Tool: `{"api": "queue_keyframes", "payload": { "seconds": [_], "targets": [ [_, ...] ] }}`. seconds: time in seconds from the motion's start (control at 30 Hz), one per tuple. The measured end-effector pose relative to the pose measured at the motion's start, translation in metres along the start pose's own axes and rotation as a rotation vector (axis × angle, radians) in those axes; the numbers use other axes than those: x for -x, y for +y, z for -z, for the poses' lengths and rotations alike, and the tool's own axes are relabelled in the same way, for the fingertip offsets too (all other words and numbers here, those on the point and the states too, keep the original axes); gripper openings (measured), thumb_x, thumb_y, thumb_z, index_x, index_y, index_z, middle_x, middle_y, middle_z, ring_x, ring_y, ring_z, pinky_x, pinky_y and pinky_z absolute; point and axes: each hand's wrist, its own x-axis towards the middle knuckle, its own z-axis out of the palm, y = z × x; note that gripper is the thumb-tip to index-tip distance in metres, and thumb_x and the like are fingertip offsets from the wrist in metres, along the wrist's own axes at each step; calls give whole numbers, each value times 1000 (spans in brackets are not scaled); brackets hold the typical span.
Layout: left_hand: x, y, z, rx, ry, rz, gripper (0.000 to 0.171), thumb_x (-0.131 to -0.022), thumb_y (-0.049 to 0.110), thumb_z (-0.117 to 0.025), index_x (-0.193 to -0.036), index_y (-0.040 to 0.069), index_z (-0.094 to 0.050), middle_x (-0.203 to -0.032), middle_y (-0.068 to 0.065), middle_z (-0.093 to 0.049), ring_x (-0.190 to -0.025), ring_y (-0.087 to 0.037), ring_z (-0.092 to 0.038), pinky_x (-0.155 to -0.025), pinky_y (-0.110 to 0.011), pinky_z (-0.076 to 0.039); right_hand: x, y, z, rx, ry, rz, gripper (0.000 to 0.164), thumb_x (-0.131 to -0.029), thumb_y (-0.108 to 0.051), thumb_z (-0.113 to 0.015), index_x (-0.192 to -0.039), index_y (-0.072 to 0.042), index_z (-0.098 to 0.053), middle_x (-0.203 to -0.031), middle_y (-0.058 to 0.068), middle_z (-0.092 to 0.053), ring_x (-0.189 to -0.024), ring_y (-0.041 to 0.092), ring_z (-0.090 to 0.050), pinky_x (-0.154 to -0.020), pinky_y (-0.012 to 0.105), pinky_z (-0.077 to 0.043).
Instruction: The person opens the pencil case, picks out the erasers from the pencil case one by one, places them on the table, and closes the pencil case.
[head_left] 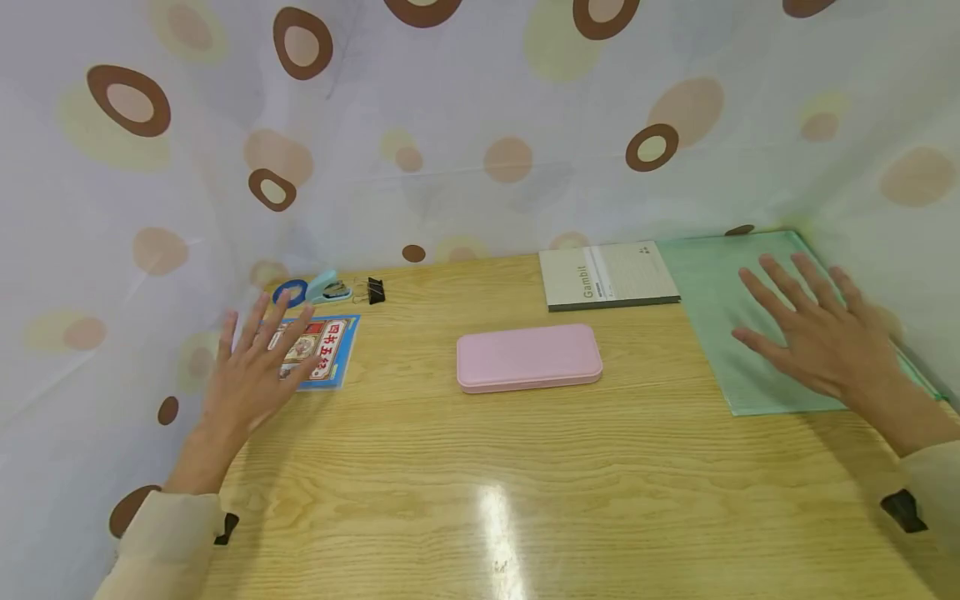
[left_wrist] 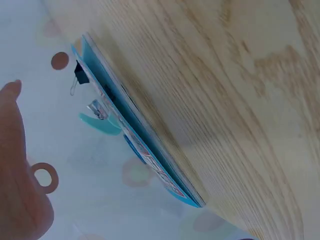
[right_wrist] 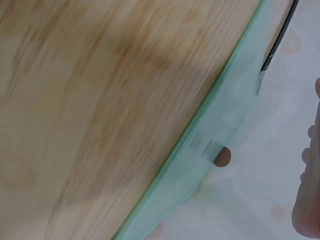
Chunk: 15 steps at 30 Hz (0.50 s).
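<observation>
My left hand (head_left: pixel 251 371) hovers with spread fingers over a blue-covered booklet (head_left: pixel 347 354) at the table's left side. Behind the booklet lie a blue tape ring (head_left: pixel 291 292), a light blue stapler (head_left: pixel 328 287) and a black binder clip (head_left: pixel 376 290). In the left wrist view the booklet (left_wrist: pixel 135 120) is seen edge-on, its cover slightly lifted. On the right, my right hand (head_left: pixel 832 342) is spread above a translucent green folder (head_left: pixel 720 333). A pink pencil case (head_left: pixel 529 358) lies between the hands, closed. Neither hand holds anything.
A grey-white notebook (head_left: pixel 611 275) marked "Gambit" lies at the back, next to the green folder. Patterned white curtain (head_left: pixel 465 108) bounds the wooden table (head_left: pixel 420 467) at the back and both sides. A bright light reflection falls on the near tabletop.
</observation>
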Motion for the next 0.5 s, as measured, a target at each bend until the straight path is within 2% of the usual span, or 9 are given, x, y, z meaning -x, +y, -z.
{"api": "queue_keyframes", "payload": {
  "seconds": [0.07,0.13,0.2,0.3,0.4,0.5],
  "targets": [
    [-2,4,-1,120,-85,21,68,-108,56,-42,-167,28,-21,-175,2,-2,-161,-25,0,-125,-58,4,-3,-7,0,-87,-53,-22,79,-107,-57,-45,-168,-25,-7,-175,6,-3,-160,32,5,-125,57,7],
    [-7,10,-3,276,-145,20,68,-108,47,-50,-167,23,-24,-175,-3,-7,-160,-32,-4,-123,-63,0,-7,-19,-1,-244,-61,-21,75,-108,-47,-50,-168,-23,-12,-174,10,-13,-159,37,-4,-123,63,1],
    [-12,19,-6,444,-220,20,67,-110,44,-50,-167,24,-22,-174,-6,-10,-159,-37,-8,-121,-67,-8,-14,-38,0,-451,-104,-28,70,-110,-36,-49,-168,-21,-12,-172,15,-15,-157,44,-11,-119,69,-6],
    [-22,38,-7,673,-333,47,64,-110,44,-48,-167,29,-20,-174,-4,-13,-158,-39,-12,-118,-70,-16,-25,-69,3,-755,-197,-31,63,-113,-29,-43,-168,-19,-14,-171,19,-18,-154,50,-15,-113,76,-13],
    [-32,59,-9,816,-427,87,62,-110,50,-44,-166,34,-21,-173,-1,-17,-159,-35,-14,-119,-68,-20,-35,-100,3,-971,-314,-67,58,-115,-33,-34,-168,-22,-13,-172,13,-16,-156,46,-12,-113,76,-16],
    [-42,80,-17,854,-461,78,62,-109,54,-44,-165,31,-27,-171,-2,-24,-158,-34,-20,-120,-64,-22,-45,-126,-3,-1047,-385,-86,58,-114,-40,-36,-167,-25,-18,-172,7,-18,-157,40,-15,-115,72,-19]
  ]
}}
